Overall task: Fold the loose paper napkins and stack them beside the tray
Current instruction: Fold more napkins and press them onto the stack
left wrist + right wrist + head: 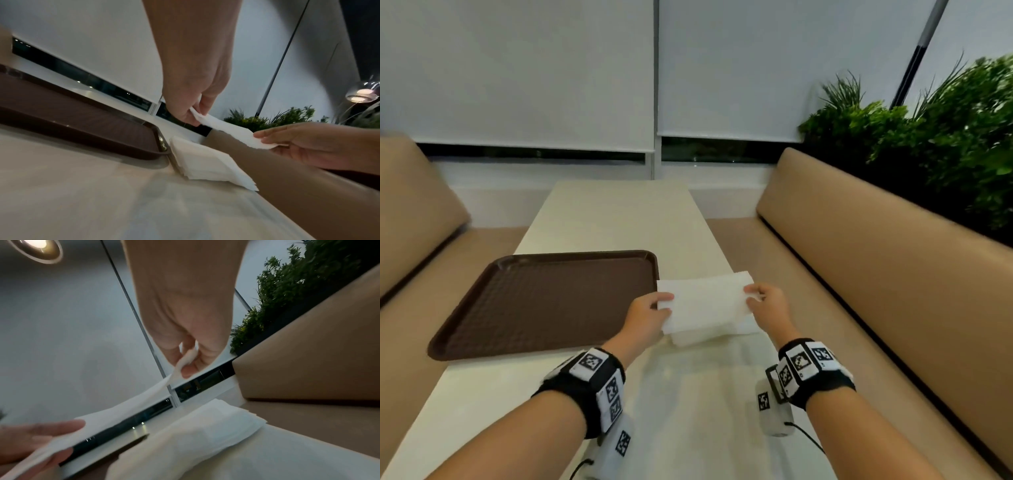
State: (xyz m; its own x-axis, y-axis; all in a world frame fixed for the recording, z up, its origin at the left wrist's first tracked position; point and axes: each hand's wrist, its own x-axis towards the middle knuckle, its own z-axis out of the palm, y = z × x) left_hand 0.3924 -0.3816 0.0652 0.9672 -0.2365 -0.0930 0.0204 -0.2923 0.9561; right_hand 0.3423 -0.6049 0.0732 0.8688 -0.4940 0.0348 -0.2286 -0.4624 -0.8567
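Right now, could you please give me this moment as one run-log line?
left hand: pinches napkin | right hand: pinches napkin | napkin stack: beside tray

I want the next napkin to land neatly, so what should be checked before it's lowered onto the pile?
1. Left hand pinches the held napkin: ok.
2. Right hand pinches its other end: ok.
3. Held napkin above the napkin stack, apart from it: ok.
4. Stack beside the brown tray, on the table: ok.
5. Held napkin's edges aligned in its fold: cannot tell.
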